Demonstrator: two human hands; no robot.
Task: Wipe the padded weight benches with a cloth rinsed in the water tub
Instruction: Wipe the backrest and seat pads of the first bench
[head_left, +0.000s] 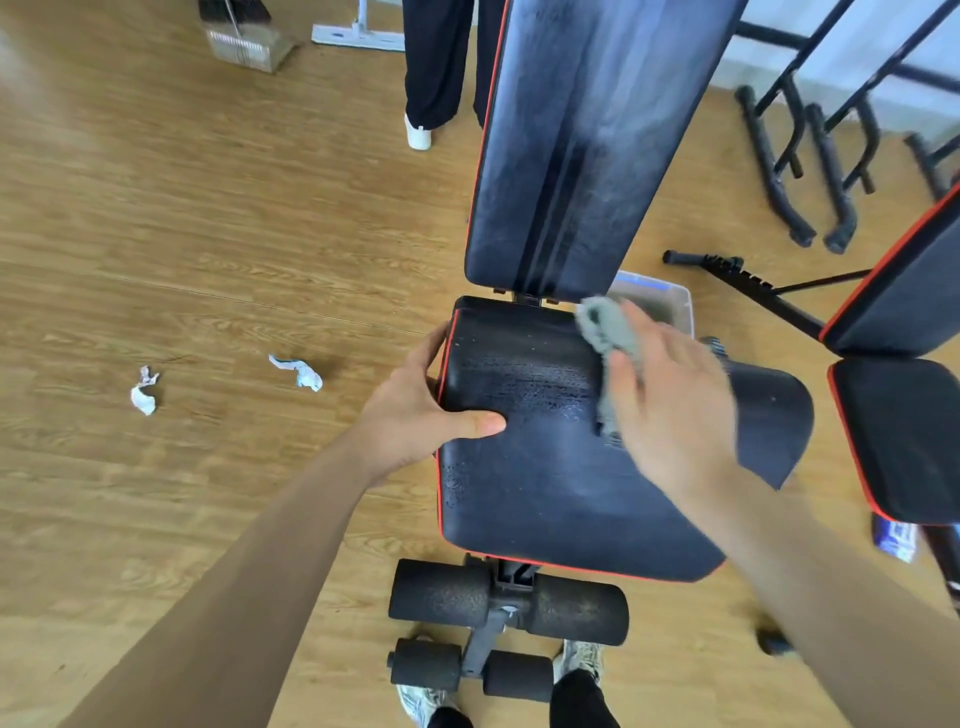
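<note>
The limp grey cloth (602, 327), best pressed flat, lies mid-frame under the spread grip of the right hand (670, 400); the left hand (426, 415) clamps its grip on the slick black padded seat (545, 493).

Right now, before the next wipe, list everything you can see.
seat pad: one, black with red trim, centre
backrest pad: one, black with red trim, raised behind it
cloth: one, grey, seat pad's far right
water tub: one, clear, floor beyond the cloth
second bench: one, black and red, right edge
foam rollers: four, black, near end
paper scraps: two, white, floor left
metal frames: several, black, top right
another person: one, dark trousers, top centre
left hand: one, gripping the seat pad's left edge
right hand: one, pressing the cloth
</note>
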